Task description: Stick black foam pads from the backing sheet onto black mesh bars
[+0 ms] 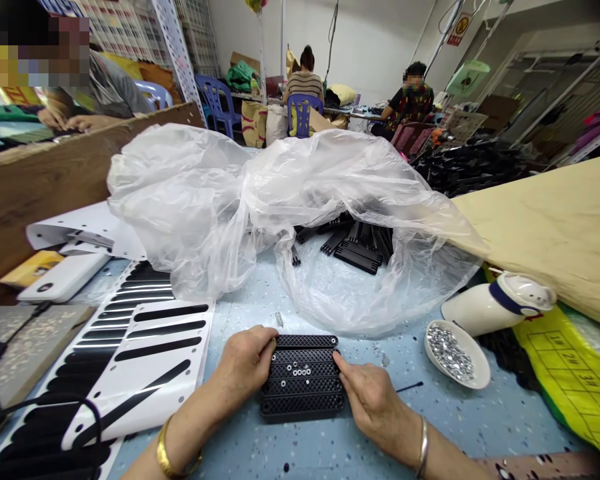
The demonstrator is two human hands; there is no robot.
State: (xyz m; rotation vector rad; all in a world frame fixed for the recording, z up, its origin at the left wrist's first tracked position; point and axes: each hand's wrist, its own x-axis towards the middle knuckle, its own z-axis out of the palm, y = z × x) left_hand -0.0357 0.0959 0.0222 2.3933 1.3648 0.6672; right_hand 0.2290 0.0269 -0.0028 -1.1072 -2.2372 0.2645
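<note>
In front of me several black lattice-patterned plastic strips (303, 387) lie side by side on the blue speckled table. Small silvery rings (300, 372) are scattered over the middle strips. My left hand (250, 357) is closed, its thumb and fingers pinching the left end of the farthest strip (305, 341). At the opposite side, my right hand (370, 393) has its fingers curled, with the index fingertip against the right ends of the strips. What lies under its fingers is partly hidden. A white bowl (480, 381) full of small metal rings sits to the right.
A clear plastic bag (195, 200) spreads across the back, with more black strips (357, 253) at its opening. White sheets with black strips (160, 340) lie left, near a cable. A white bottle (480, 308) lies beyond the bowl. Other people sit farther off; a wooden board (80, 157) edges the left.
</note>
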